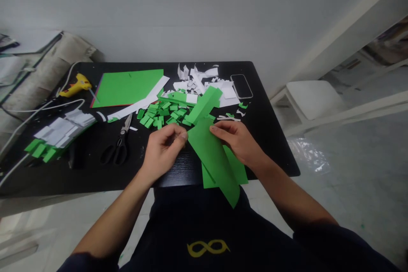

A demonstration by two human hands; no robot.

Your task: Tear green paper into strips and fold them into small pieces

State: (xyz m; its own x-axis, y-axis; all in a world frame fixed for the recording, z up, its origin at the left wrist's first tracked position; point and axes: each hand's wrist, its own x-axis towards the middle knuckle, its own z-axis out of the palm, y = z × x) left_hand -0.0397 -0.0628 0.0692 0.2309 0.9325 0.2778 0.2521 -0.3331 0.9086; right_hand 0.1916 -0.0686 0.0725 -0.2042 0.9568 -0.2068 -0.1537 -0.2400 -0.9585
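Note:
A curved sheet of green paper (215, 153) hangs at the table's front edge, its lower tip over my lap. My left hand (164, 148) is closed in a pinch at the sheet's left corner. At its upper right edge, my right hand (234, 141) grips the same sheet between thumb and fingers. Beneath it, another green piece (237, 168) sticks out past the table edge. Just beyond my hands lie a folded green strip (204, 106) and a heap of small folded green pieces (159, 114).
Black-handled scissors (119, 146) lie left of my left hand. Farther left are a white-and-green paper assembly (60, 131) and a yellow glue gun (76, 86) with its cord. Green sheets (127, 87), white scraps (197, 78) and a phone (242, 86) occupy the back of the black table (270, 144).

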